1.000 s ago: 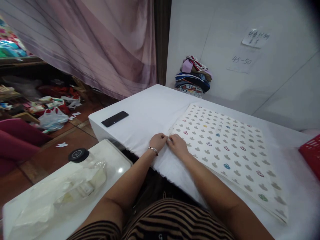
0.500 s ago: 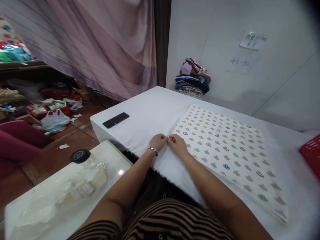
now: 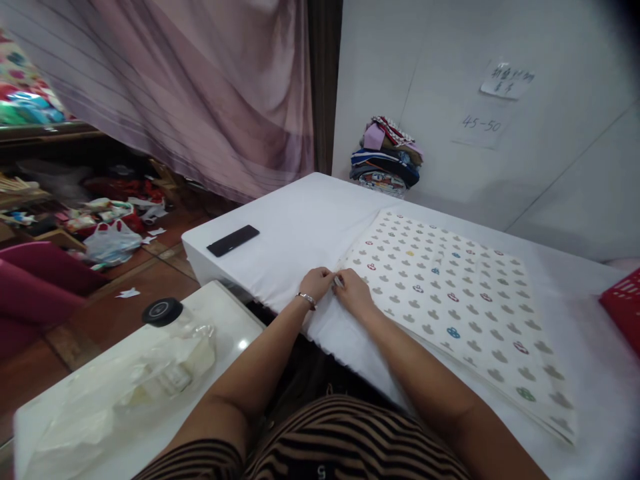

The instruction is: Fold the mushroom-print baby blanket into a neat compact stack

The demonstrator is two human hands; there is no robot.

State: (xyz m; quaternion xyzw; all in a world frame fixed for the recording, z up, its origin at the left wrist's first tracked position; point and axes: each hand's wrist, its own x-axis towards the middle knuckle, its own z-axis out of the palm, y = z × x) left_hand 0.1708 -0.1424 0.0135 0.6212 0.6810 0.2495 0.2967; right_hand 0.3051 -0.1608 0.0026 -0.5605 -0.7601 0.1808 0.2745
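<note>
A white cloth (image 3: 440,293) printed with grey, red, blue and green motifs lies folded flat in layers on the white-covered table (image 3: 295,213). Its near left corner is pinched between the fingers of my left hand (image 3: 317,285), which wears a bracelet at the wrist. Right beside it, my right hand (image 3: 354,291) is closed on the same corner, a bit of white edge showing at its fingertips. Both sets of fingertips almost touch. The exact fold under them is hidden.
A black phone (image 3: 233,241) lies toward the table's left end. At lower left, a white side table (image 3: 220,360) holds a black-lidded jar (image 3: 162,311) and clear plastic wrapping (image 3: 115,393). A red basket (image 3: 625,310) stands at the right edge. Folded clothes (image 3: 385,157) are stacked by the wall.
My right fingers have curled in slightly at the cloth's corner, and a bit of white edge shows between them. Otherwise, the cloth and my left hand stay in place.
</note>
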